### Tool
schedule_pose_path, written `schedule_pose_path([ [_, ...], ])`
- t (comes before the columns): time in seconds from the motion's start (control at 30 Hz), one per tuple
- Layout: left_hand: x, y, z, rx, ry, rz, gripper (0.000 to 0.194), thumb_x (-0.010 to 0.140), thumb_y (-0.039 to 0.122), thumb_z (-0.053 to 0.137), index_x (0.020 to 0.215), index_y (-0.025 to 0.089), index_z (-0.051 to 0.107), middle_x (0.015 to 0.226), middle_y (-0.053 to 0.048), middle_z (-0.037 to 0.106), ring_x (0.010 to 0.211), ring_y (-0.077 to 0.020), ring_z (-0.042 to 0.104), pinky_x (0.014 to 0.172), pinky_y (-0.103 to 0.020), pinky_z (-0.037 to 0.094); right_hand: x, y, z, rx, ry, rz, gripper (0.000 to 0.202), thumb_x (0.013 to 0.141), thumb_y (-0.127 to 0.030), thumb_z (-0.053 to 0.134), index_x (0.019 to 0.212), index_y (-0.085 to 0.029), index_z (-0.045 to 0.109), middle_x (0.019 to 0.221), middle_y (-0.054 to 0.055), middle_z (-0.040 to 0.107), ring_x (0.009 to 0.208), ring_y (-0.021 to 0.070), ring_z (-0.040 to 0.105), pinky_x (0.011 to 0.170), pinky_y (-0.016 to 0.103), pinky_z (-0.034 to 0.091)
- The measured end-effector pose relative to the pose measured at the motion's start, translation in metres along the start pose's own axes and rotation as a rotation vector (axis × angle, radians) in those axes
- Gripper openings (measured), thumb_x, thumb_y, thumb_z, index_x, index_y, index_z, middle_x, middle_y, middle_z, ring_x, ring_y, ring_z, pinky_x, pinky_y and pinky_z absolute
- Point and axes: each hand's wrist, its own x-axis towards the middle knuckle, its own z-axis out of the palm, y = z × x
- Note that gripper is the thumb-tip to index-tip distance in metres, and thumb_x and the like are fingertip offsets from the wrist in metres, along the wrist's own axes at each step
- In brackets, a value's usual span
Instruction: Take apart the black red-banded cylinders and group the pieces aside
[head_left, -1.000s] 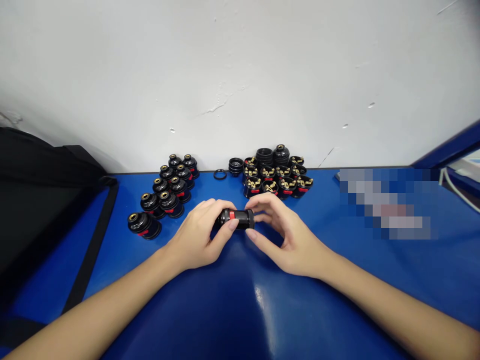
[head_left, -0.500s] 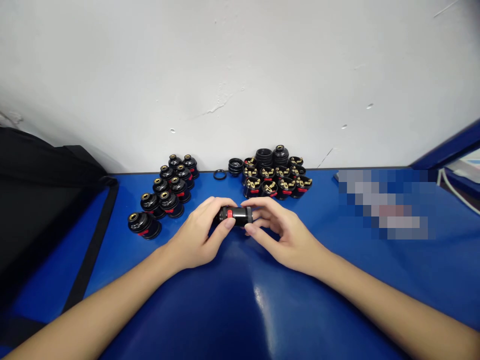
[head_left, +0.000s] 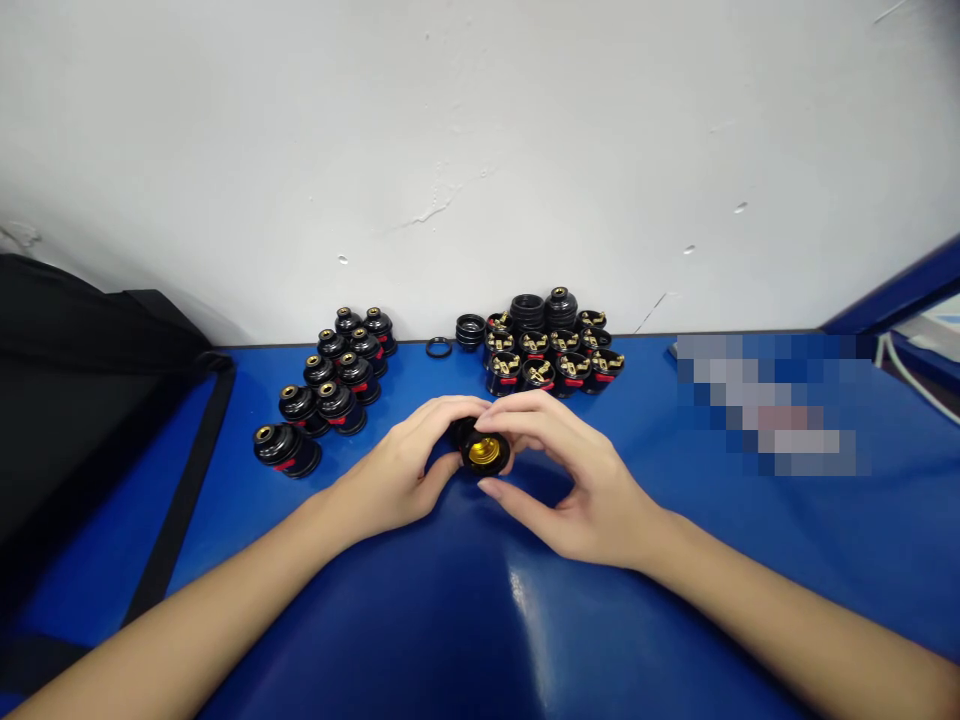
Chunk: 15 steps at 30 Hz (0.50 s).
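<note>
A black lamp socket is held over the blue table, its open end tilted toward me so that the brass screw thread inside shows. My left hand grips the socket's body from the left, partly hiding it. Around the socket's mouth curve the fingers and thumb of my right hand, with the fingertips at its upper rim and the thumb close to the lower edge. Just beyond my hands, several socket bodies with brass contacts and red switches stand upright.
Several capped sockets stand in rows at the left. A black ring and a black threaded shell lie near the white wall. On the far left is a black bag; a blurred patch covers something at right.
The socket, which lay sideways between my hands, has turned so its open brass-lined end faces me. My left thumb has slid lower behind it, and my right hand has shifted slightly around the rim.
</note>
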Motion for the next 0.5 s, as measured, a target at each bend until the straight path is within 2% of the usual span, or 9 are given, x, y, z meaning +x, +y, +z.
schedule_pose_path([
  [0.13,0.0006,0.0007,0.0003,-0.012,0.01,0.005,0.056,0.096,0.0,0.054,0.146,0.023,0.048,0.148,-0.014,0.063,0.142,-0.0263,0.06,0.119,-0.047,0.052,-0.0006,-0.0009,0.0,0.008,-0.017,0.003,0.053,0.091,-0.009,0.072,0.14,-0.026,0.06,0.13,0.013,0.061,0.109,0.0242,0.068,0.087,0.039,0.066],
  [0.27,0.0005,0.001,0.0004,-0.018,0.003,-0.002,0.057,0.096,0.0,0.055,0.147,0.022,0.048,0.15,-0.015,0.062,0.143,-0.0262,0.06,0.119,-0.046,0.052,-0.0006,-0.001,0.0004,0.015,-0.017,0.003,0.056,0.091,-0.011,0.075,0.142,-0.027,0.058,0.131,0.012,0.059,0.106,0.0234,0.068,0.084,0.038,0.066],
  [0.5,0.0001,0.0023,-0.0006,-0.037,-0.012,-0.018,0.055,0.098,0.003,0.056,0.148,0.022,0.047,0.151,-0.015,0.062,0.142,-0.0256,0.061,0.118,-0.044,0.053,0.0004,-0.0051,0.0011,0.008,-0.002,0.018,0.049,0.094,-0.011,0.069,0.139,-0.027,0.058,0.129,0.013,0.06,0.106,0.0248,0.068,0.083,0.04,0.066],
])
